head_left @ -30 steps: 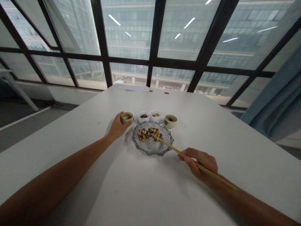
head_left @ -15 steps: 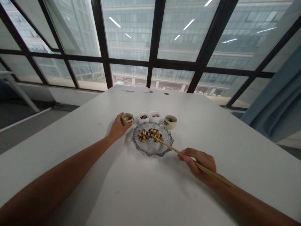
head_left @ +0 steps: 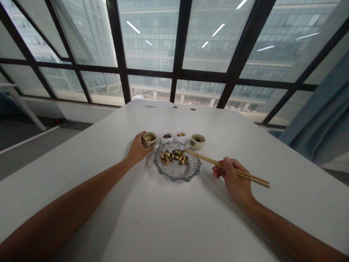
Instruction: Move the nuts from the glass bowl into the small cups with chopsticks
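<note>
Right hand grips chopsticks over the glass dish (left hand clasps a cup beside it), probably mid-pick, any load unclear, next needing a steady pinch.

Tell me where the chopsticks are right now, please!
In the head camera view, the chopsticks are right of centre, held in the right hand, with their tips over the far part of the glass bowl.

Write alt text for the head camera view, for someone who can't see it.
A person's right hand holds chopsticks over a glass dish of what look like mixed seeds, while the left hand holds a small cup. Two white containers and another cup stand behind the dish on a white table.
</note>
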The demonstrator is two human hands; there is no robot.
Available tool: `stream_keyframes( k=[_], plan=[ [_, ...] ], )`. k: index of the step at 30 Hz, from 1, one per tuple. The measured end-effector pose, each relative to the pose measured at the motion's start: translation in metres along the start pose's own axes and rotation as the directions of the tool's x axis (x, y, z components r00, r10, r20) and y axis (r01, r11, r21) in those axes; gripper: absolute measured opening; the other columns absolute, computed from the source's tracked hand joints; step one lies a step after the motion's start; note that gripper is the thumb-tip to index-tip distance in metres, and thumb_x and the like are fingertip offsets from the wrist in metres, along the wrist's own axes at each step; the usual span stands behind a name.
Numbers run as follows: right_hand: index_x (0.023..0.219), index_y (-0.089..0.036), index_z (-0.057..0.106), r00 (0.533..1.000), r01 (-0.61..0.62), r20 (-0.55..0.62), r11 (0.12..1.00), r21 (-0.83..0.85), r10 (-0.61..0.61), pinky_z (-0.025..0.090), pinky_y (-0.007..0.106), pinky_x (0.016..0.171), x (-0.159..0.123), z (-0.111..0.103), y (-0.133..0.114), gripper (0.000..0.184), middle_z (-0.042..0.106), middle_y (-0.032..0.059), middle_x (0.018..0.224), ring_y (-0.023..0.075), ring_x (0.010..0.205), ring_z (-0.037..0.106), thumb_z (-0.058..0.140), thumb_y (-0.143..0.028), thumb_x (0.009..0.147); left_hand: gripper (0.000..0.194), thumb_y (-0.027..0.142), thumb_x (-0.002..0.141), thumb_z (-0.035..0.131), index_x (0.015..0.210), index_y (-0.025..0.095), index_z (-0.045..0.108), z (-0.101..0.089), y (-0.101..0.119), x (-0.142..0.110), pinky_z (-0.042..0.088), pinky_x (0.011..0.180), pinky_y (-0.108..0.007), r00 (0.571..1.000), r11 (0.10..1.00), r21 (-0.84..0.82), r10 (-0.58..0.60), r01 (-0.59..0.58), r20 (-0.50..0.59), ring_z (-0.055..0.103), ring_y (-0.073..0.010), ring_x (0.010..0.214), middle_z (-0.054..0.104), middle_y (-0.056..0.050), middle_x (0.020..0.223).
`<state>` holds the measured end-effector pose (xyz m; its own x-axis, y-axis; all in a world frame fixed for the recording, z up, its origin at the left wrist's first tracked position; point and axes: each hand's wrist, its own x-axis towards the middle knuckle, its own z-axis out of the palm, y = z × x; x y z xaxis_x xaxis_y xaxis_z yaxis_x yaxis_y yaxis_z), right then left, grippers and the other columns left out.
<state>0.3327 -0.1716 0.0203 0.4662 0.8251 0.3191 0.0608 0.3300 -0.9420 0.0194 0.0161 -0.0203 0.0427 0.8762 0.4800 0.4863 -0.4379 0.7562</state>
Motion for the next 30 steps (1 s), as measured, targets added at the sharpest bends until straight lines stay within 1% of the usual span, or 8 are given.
stream_keyframes(
  k=[4,10,16,18,21,23,26,30],
  plan=[
    [0.072,-0.018,0.065,0.993,-0.095,-0.057,0.988,0.123,0.103,0.051,0.025,0.043,0.008,0.000,0.005,0.055,0.070,0.0049,0.061,0.0149,0.047,0.062,0.086,-0.069,0.065,0.081,0.033,0.067,0.083,0.141,0.019,0.051,0.000,-0.001,0.000,0.046,0.113,-0.045,0.999,0.999,-0.010,-0.039,0.039,-0.003,0.055,-0.0308,0.134,0.056,-0.016,0.144],
    [0.072,-0.019,0.065,1.000,0.026,0.008,0.998,0.051,-0.026,0.052,0.029,0.043,0.013,0.012,-0.008,0.053,0.070,0.0051,0.061,0.0164,0.046,0.063,0.082,-0.069,0.071,0.080,0.034,0.070,0.082,0.142,0.019,0.050,0.000,0.002,0.000,0.044,0.114,-0.045,0.999,0.999,0.002,-0.037,0.037,0.021,0.054,-0.0308,0.135,0.056,-0.016,0.145],
    [0.070,-0.022,0.062,0.959,0.277,0.059,0.960,0.038,-0.279,0.051,0.027,0.044,0.050,0.056,-0.026,0.053,0.070,0.0014,0.060,0.0148,0.046,0.062,0.077,-0.072,0.074,0.079,0.033,0.071,0.081,0.142,0.018,0.049,0.003,0.003,0.000,0.043,0.114,-0.045,0.999,0.999,-0.003,-0.043,0.043,0.030,0.053,-0.0309,0.137,0.055,-0.017,0.147],
    [0.070,-0.022,0.062,0.953,0.282,0.106,0.959,0.032,-0.284,0.051,0.026,0.046,0.063,0.073,-0.024,0.054,0.070,0.0013,0.061,0.0138,0.047,0.062,0.075,-0.074,0.074,0.078,0.033,0.071,0.081,0.141,0.018,0.049,0.003,0.002,0.000,0.043,0.115,-0.046,0.999,0.999,0.003,-0.033,0.033,0.035,0.052,-0.0313,0.138,0.055,-0.018,0.147],
    [0.068,-0.020,0.063,0.960,0.175,0.224,0.984,-0.012,-0.168,0.052,0.025,0.044,0.076,0.089,-0.018,0.059,0.070,0.0034,0.060,0.0142,0.048,0.063,0.077,-0.077,0.068,0.078,0.032,0.070,0.082,0.140,0.018,0.050,0.004,0.001,0.001,0.043,0.115,-0.046,0.999,1.000,-0.011,-0.025,0.025,0.032,0.052,-0.0313,0.138,0.055,-0.017,0.147],
    [0.066,-0.019,0.063,0.963,0.140,0.237,0.990,-0.031,-0.128,0.051,0.024,0.043,0.079,0.089,-0.019,0.060,0.070,0.0044,0.059,0.0142,0.048,0.063,0.077,-0.078,0.066,0.078,0.032,0.069,0.083,0.140,0.019,0.051,0.005,-0.001,0.001,0.043,0.115,-0.046,0.999,0.999,-0.025,-0.028,0.029,0.028,0.052,-0.0312,0.138,0.055,-0.016,0.146],
    [0.067,-0.019,0.063,0.960,0.202,0.209,0.978,-0.057,-0.186,0.049,0.023,0.041,0.078,0.073,-0.031,0.061,0.069,0.0042,0.058,0.0131,0.044,0.060,0.073,-0.079,0.072,0.078,0.032,0.069,0.083,0.140,0.019,0.051,0.007,-0.003,0.001,0.042,0.116,-0.046,1.000,1.000,-0.011,-0.015,0.016,0.019,0.052,-0.0311,0.137,0.056,-0.016,0.146],
    [0.067,-0.018,0.064,0.925,0.269,0.333,0.934,-0.236,-0.182,0.044,0.024,0.037,0.068,0.040,-0.056,0.064,0.065,0.0041,0.053,0.0134,0.040,0.057,0.064,-0.081,0.080,0.079,0.032,0.071,0.082,0.142,0.018,0.050,0.010,-0.006,0.003,0.043,0.115,-0.046,1.000,1.000,0.002,-0.007,0.007,0.024,0.053,-0.0312,0.137,0.056,-0.016,0.146]
  ],
)
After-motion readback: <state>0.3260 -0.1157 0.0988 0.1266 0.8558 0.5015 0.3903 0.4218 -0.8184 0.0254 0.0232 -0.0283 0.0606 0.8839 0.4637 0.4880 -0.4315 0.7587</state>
